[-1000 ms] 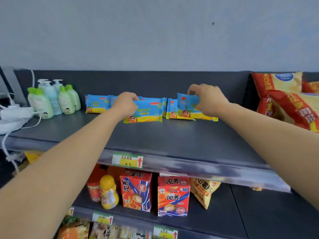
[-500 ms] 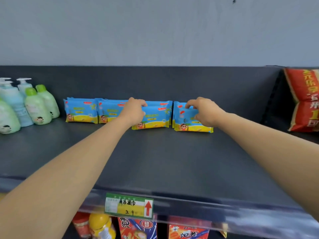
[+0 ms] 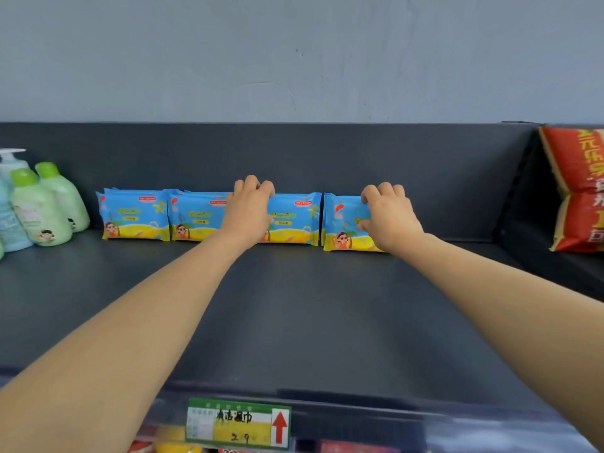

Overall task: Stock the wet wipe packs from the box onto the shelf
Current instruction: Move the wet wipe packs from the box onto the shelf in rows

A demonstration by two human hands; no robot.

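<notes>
Several blue-and-yellow wet wipe packs stand in a row against the back wall of the dark shelf (image 3: 294, 322). The leftmost pack (image 3: 134, 214) and the second pack (image 3: 196, 217) stand free. My left hand (image 3: 250, 210) grips the top of the third pack (image 3: 295, 219), which stands upright. My right hand (image 3: 389, 217) holds the rightmost pack (image 3: 343, 223) by its top right corner, its base on the shelf. The box is out of view.
Green and blue lotion bottles (image 3: 39, 207) stand at the shelf's left end. A red and yellow snack bag (image 3: 578, 188) leans at the right end. A price label (image 3: 238, 423) hangs on the shelf's front edge, with goods on a lower shelf beneath it.
Both hands have pushed their packs back and upright into the row against the rear wall. The camera has moved closer and higher over the shelf.
</notes>
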